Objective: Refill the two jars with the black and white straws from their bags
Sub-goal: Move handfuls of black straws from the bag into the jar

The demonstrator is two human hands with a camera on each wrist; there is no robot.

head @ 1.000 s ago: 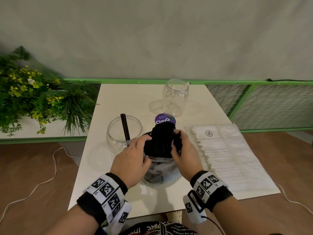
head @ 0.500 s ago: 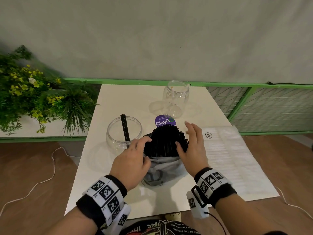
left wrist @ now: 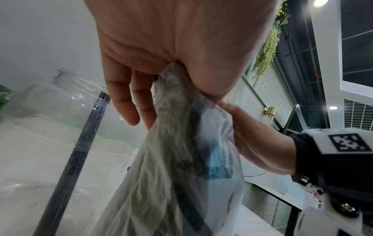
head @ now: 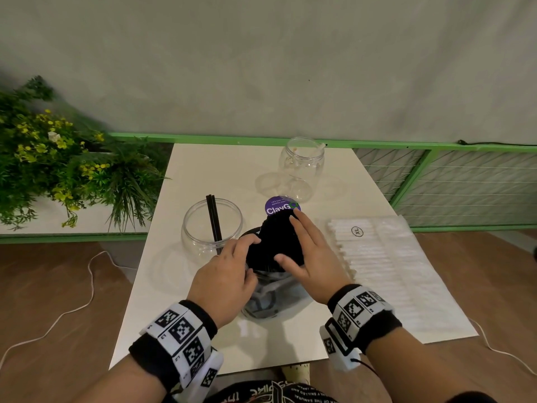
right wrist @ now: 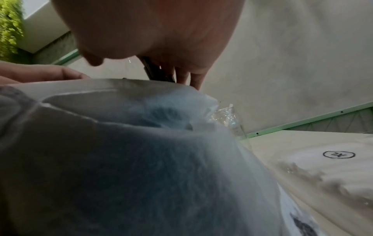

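A bundle of black straws (head: 270, 248) stands upright out of its clear plastic bag (head: 266, 299) in the middle of the white table (head: 203, 164). My left hand (head: 247, 253) grips the bag's gathered plastic (left wrist: 171, 159) on the left side. My right hand (head: 286, 238) lies over the bundle's top, thumb on the near side, holding the straws (right wrist: 157, 70). Left of the bag is a wide clear jar (head: 191, 228) holding two black straws (head: 214, 222). A narrower clear jar (head: 302, 170) with one white straw stands farther back. The flat bag of white straws (head: 383, 257) lies at the right.
A round purple sticker (head: 277, 206) sits on the table just behind the bundle. A planter of green and yellow foliage (head: 58, 170) borders the table's left side. A green rail with wire mesh (head: 465, 181) runs behind and to the right. White cables lie on the wooden floor.
My right hand let go of the bundle, opened beside it, then came back over its top and took hold again. The straws stand a little higher out of the bag. My left hand stayed put.
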